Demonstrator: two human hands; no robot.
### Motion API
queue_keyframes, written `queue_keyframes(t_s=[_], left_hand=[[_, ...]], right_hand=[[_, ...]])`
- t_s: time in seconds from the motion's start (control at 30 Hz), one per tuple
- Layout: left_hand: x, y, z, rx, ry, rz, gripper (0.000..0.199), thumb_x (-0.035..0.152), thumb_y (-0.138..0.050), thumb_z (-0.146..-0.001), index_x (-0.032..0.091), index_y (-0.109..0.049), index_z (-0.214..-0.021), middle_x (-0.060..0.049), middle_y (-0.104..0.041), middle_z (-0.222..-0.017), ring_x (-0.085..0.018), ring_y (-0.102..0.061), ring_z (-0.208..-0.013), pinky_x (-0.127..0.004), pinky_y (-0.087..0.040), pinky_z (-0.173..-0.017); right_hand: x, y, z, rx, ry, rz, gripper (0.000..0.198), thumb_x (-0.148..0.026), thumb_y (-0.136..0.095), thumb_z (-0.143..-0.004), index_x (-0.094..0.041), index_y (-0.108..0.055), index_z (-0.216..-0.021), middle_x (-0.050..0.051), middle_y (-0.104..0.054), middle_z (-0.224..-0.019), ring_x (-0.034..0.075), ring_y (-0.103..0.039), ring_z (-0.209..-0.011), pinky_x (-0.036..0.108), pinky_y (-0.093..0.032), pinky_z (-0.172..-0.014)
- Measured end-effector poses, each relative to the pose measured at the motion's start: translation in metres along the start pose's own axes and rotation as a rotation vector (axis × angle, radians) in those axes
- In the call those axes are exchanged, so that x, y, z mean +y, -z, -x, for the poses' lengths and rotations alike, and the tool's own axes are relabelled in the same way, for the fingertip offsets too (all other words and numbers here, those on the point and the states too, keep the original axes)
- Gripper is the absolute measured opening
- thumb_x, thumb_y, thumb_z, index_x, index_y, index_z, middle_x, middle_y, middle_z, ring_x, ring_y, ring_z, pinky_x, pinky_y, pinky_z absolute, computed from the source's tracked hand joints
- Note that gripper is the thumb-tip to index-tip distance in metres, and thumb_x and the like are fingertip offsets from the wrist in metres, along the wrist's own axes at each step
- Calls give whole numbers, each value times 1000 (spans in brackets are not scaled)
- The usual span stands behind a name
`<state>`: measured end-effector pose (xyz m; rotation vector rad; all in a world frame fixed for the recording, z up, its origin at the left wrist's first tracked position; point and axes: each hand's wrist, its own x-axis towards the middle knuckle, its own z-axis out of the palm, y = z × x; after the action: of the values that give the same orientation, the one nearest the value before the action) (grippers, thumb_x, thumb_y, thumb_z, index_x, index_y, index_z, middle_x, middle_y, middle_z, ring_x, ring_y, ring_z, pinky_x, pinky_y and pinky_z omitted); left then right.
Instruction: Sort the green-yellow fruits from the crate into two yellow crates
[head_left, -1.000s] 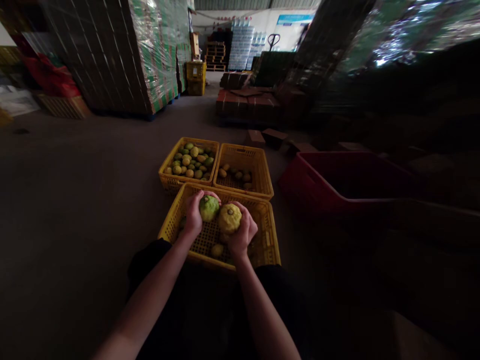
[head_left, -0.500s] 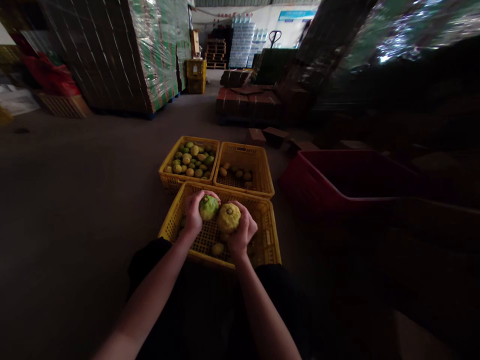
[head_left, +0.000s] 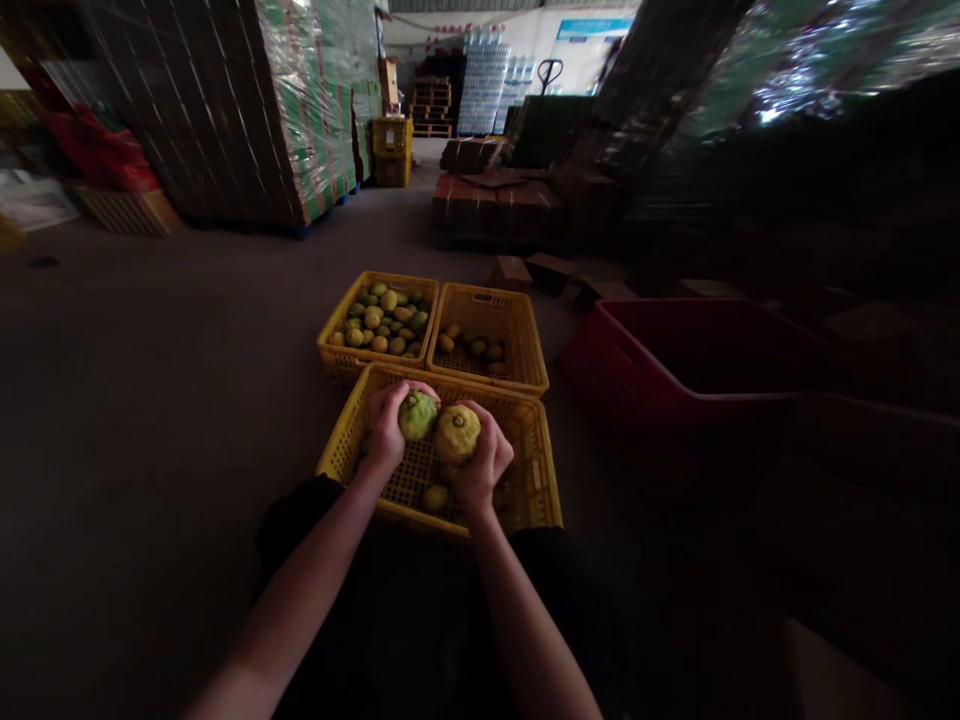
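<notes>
Above the latticed crate (head_left: 541,455), two knobbly fruits (head_left: 458,434).

Over on the left towers a plastic-wrapped carton stack (head_left: 319,120), with a red bag (head_left: 120,155) beside it. Down the far end I see yellow stacked crates (head_left: 392,155), wooden pallets (head_left: 432,105), bottled water (head_left: 481,90), a loop-shaped handle (head_left: 550,72) and a blue sign (head_left: 595,28). Strapped cardboard (head_left: 495,205) lies nearer; a deep red tub (head_left: 626,355) sits at right.

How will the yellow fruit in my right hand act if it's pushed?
The yellow fruit looks rounded, so it would probably roll, perhaps unevenly given its bumpy skin. That texture should also give your right hand decent grip.
</notes>
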<state>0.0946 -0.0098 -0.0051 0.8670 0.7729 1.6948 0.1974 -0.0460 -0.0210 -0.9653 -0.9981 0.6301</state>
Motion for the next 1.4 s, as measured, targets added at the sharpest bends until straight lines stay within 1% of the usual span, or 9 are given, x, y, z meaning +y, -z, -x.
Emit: queue_keyframes(t_s=[0.27,0.33,0.5,0.6,0.73,0.97,1.13,1.27,1.4], left_hand=[[-1,-2,-1,24,59,62,22,31,-57,-75,19,-63,-58,-5,-69,-68,-21,-68,-79,-26,-51,-68],[-2,-4,-5,63,189,143,27,34,-52,-78,17,-63,-60,-6,-67,-65,-21,-68,-78,-26,-52,-68],[-9,-5,-17,330,661,511,41,41,-35,-89,15,-63,-73,-6,-63,-65,-18,-66,-65,-29,-56,-64],[-10,-5,-19,433,702,587,32,40,-41,-89,14,-60,-82,-6,-64,-69,-18,-65,-65,-30,-57,-62],[-8,-11,-17,441,718,554,19,32,-50,-88,15,-59,-89,-5,-63,-69,-17,-65,-67,-29,-59,-60],[-13,-9,-10,310,802,484,40,42,-40,-90,9,-62,-90,-10,-66,-69,-16,-61,-54,-24,-51,-47],[-17,-3,-8,336,794,450,39,46,-42,-86,13,-62,-81,-8,-65,-65,-15,-57,-47,-24,-47,-46],[-16,-4,-9,435,673,381,28,42,-49,-85,18,-57,-71,0,-56,-54,-12,-53,-42,-21,-41,-43],[-15,-7,-12,423,750,390,31,44,-49,-85,17,-60,-75,-1,-58,-57,-13,-56,-47,-21,-42,-44]], right_hand=[[-3,-4,-2,17,-47,-42,36,-43,-43,-88,-22,-72,-85,1,-72,-83,18,-65,-80,30,-49,-77],[-3,-6,-8,56,-200,-114,37,-47,-47,-85,-19,-70,-81,2,-71,-78,19,-65,-77,30,-50,-75],[-4,1,-30,137,-882,-502,25,-44,-59,-77,-20,-64,-82,-2,-67,-65,18,-66,-65,31,-56,-68],[-9,9,-40,142,-1051,-600,9,-26,-64,-75,-21,-62,-83,-3,-67,-66,15,-65,-63,30,-58,-66],[-14,11,-43,183,-1162,-638,5,-25,-58,-83,-21,-60,-80,-2,-67,-64,15,-66,-63,30,-59,-63],[-14,10,-43,136,-1261,-708,18,-35,-50,-89,-20,-60,-83,0,-69,-63,14,-66,-58,23,-56,-48],[-9,16,-45,105,-1258,-722,18,-37,-58,-83,-20,-59,-82,1,-68,-60,14,-65,-55,19,-51,-43],[-10,19,-44,0,-1173,-680,24,-43,-63,-75,-20,-60,-83,1,-69,-61,16,-64,-51,19,-42,-36],[-14,19,-45,21,-1017,-581,26,-41,-70,-69,-22,-61,-84,-3,-67,-63,13,-62,-51,22,-48,-43]])
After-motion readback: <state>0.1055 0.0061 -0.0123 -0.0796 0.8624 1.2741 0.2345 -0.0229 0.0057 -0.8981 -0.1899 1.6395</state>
